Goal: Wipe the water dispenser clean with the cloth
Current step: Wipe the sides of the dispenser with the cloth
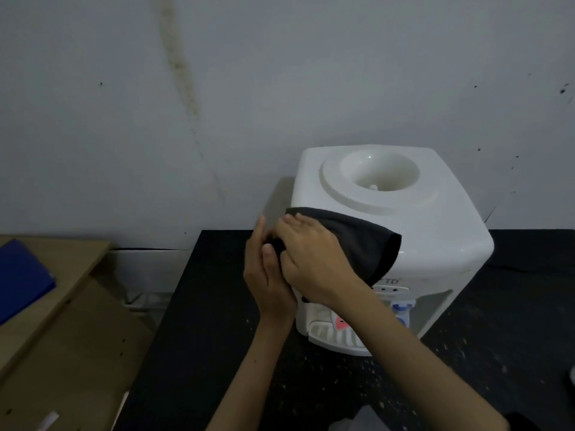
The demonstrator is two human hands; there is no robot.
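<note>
A white tabletop water dispenser (pixel 435 213) stands on a black table (pixel 513 337) against the wall, its round bottle well on top without a bottle. A dark grey cloth (pixel 367 244) lies draped over its front left top corner. My right hand (pixel 311 262) presses flat on the cloth with straight fingers pointing left. My left hand (pixel 267 275) stands upright against the dispenser's left side, touching the cloth's left end, which shows dark between thumb and palm. The red tap (pixel 340 325) and blue tap (pixel 401 307) show partly behind my right forearm.
The white drip tray (pixel 329 335) juts out at the dispenser's base. White specks dot the black table. At the left stands a lower wooden surface (pixel 62 306) with a blue folder (pixel 21 275) on it. A stained grey wall is close behind.
</note>
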